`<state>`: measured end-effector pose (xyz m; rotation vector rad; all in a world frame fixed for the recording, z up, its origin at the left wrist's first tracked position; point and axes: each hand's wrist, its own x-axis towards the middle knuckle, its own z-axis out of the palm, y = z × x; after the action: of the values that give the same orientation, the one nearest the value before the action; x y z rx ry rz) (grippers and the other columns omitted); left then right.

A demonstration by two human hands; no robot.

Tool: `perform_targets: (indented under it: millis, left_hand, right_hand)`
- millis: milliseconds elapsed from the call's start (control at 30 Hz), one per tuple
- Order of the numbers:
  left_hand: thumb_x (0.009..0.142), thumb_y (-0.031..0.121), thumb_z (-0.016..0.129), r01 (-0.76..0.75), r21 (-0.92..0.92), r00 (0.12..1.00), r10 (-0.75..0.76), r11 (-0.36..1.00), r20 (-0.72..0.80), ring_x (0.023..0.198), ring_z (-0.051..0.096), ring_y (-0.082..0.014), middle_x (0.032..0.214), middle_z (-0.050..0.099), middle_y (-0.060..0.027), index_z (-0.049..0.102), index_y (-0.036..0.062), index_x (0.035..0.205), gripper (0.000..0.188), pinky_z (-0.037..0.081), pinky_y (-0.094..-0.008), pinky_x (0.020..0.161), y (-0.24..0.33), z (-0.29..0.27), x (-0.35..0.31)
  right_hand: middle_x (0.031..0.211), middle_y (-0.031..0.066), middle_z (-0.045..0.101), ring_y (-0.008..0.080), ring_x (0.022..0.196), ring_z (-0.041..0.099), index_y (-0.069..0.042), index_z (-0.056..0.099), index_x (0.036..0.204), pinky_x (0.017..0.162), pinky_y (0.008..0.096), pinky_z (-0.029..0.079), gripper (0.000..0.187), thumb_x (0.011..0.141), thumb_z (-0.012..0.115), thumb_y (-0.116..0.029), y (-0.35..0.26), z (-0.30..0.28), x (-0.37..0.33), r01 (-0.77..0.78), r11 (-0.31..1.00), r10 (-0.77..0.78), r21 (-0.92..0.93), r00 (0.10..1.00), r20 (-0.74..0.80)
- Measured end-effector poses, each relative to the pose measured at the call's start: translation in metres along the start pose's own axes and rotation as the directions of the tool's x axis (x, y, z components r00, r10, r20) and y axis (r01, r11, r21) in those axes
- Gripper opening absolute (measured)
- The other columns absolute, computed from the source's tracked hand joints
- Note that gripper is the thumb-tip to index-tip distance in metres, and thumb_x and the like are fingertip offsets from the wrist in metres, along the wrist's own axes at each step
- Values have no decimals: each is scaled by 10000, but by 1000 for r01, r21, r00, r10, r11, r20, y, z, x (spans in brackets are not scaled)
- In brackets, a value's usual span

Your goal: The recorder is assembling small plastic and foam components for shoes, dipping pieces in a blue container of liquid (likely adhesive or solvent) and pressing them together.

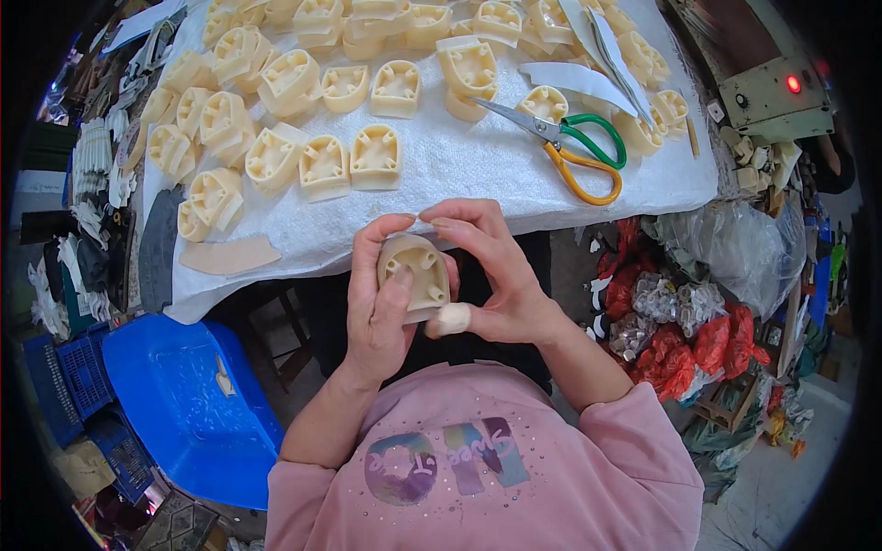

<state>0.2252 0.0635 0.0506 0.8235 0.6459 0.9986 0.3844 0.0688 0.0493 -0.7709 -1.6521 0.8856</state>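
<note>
A cream plastic shoe heel point(427, 273), hollow side up with small posts inside, is held in front of my chest, just off the table's near edge. My left hand point(379, 308) is closed round its left side, the thumb pressing into the hollow. From the right, my right hand point(505, 280) curves round the same heel. Its thumb, wrapped in a pale covering, presses by the heel's lower edge, while its fingertips meet the left index finger near the top. A thin pale layer seems to follow the heel's outer wall; the far side is hidden by my fingers.
Many similar heels point(395, 89) lie on the white cloth-covered table point(459, 165). Scissors point(560, 138) with green and orange handles rest there, beside white sheets point(579, 84) and a beige curved strip point(230, 256). A blue tub point(184, 404) stands lower left; red bags point(712, 342) lie right.
</note>
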Motion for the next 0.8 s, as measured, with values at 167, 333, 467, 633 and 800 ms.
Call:
perform_targets:
  millis: [167,333,467,633,800]
  left_hand:
    - [882,601,418,-25,47,998,22,999,58,990,576,-200,1143,499,-115,219,96,1400,750,509,-330,817,8,18,3]
    - [875,704,272,-134,309,988,151,941,-33,1022,541,-171,1263,422,-125,229,-16,1395,889,478,-277,815,-4,16,2]
    - [929,569,364,-187,208,979,200,960,-45,1067,503,-163,1266,440,-130,318,-47,1339,741,418,-281,902,-4,18,4]
    - [938,402,421,-180,248,957,228,952,-178,998,540,-175,1142,495,-114,320,31,1351,565,458,-301,857,-1,16,7]
    - [950,300,429,-227,63,963,234,972,-137,977,535,-152,1078,504,-93,356,33,1310,454,460,-303,837,2,15,6]
  right_hand:
    - [1073,93,528,191,908,556,-92,573,1131,708,287,502,329,849,614,-258,-4,-8,21,-349,912,333,216,937,110]
    - [956,55,559,107,710,592,-79,612,906,406,215,500,145,860,571,-209,8,-4,25,-429,786,311,444,897,315]
    - [999,80,562,234,943,560,-64,612,909,791,356,463,134,852,567,-176,3,3,20,-139,989,130,55,982,136]
    - [1165,144,533,325,1108,474,-62,460,1297,962,401,348,427,899,516,-205,6,21,-1,-105,992,106,63,994,-7]
    - [1220,170,484,335,1090,488,-54,414,1324,992,401,339,432,925,475,-208,0,27,-9,-192,934,211,302,977,-30]
